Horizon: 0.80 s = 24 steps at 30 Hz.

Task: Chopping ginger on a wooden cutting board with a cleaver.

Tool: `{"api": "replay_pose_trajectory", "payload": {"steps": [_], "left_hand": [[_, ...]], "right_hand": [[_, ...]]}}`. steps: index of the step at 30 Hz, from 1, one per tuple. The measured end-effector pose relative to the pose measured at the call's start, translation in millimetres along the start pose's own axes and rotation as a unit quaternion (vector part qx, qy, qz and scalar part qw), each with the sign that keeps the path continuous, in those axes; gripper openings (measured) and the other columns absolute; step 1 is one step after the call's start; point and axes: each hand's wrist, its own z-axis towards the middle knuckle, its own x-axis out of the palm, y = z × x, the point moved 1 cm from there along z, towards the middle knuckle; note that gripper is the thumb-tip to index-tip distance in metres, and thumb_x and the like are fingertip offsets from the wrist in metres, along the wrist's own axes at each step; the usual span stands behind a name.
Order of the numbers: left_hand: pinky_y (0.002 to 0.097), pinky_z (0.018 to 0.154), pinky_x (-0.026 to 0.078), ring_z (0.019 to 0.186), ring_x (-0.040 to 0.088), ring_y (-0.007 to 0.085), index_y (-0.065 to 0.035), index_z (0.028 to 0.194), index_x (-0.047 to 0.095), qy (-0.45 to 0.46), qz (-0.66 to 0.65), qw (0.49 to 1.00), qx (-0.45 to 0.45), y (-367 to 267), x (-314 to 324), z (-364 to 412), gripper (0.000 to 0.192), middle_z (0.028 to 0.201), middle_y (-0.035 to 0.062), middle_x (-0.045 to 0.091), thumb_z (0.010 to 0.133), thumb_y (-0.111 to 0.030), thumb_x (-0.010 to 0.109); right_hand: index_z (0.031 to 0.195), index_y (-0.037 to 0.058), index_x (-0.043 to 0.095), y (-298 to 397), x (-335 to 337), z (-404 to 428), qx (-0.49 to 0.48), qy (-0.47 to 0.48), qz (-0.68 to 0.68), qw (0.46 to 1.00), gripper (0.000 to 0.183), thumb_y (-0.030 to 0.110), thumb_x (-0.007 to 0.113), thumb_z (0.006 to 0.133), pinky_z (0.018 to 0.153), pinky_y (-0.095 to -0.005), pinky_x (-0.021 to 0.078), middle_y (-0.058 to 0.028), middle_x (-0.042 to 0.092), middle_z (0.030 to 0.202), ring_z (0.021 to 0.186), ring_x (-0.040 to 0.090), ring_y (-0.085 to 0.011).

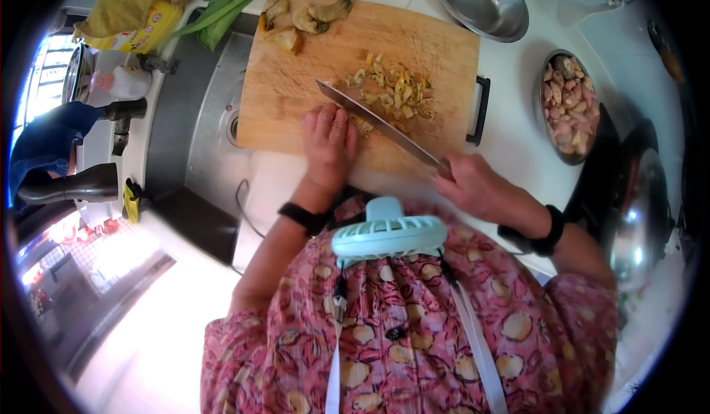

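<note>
My right hand (471,184) grips the handle of a kitchen knife (383,125), whose blade slants up and left over the wooden cutting board (444,42). My left hand (330,142) lies on the board's lower part with fingertips beside the blade; it seems to press on a yellowish vegetable piece, mostly hidden under the fingers. Beyond the blade spread chopped yellow-green pieces (402,89), apparently a pickled vegetable. Several larger uncut pieces (308,20) of the same kind rest at the board's upper left.
A sink (205,120) lies left of and partly under the board. Green leaves (222,15) hang over its far edge. An empty steel bowl (480,3) and a bowl of raw meat pieces (571,109) stand to the right, near a lidded pan (638,214). A faucet (122,120) is at left.
</note>
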Motion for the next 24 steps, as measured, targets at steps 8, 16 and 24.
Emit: {"api": "replay_pose_trajectory", "payload": {"steps": [8,16,24], "left_hand": [[0.0414,0.074,0.045,0.086,0.056,0.0356,0.0047,0.095,0.060,-0.009,0.007,1.000,0.004,-0.8,3.0,-1.9,0.026,0.097,0.0184,0.059,0.070,0.005,0.065],[0.0436,0.078,0.045,0.092,0.054,0.0378,0.0049,0.107,0.056,0.023,-0.030,0.999,-0.005,-6.6,-14.6,-1.1,0.042,0.106,0.0208,0.055,0.068,-0.002,0.071],[0.0455,0.081,0.044,0.096,0.051,0.0394,0.0045,0.113,0.053,0.033,-0.041,0.998,0.024,-2.5,-12.3,-8.0,0.055,0.110,0.0210,0.052,0.064,-0.003,0.075]], "right_hand": [[0.072,-0.0074,0.056,15.5,30.9,83.9,-0.104,-0.081,-0.021,0.991,0.031,0.021,0.054,0.085,0.059,-0.0468,0.0461,-0.0279,0.056,0.066,0.063,0.058,-0.0438],[0.074,-0.0030,0.051,12.0,3.4,78.8,-0.068,-0.128,0.071,0.987,0.025,0.020,0.057,0.083,0.054,-0.0390,0.0420,-0.0183,0.054,0.063,0.056,0.052,-0.0228],[0.078,-0.0074,0.050,4.4,-0.1,23.7,-0.030,-0.026,0.014,0.999,0.029,0.020,0.057,0.085,0.058,-0.0429,0.0435,-0.0260,0.053,0.064,0.060,0.056,-0.0395]]}}
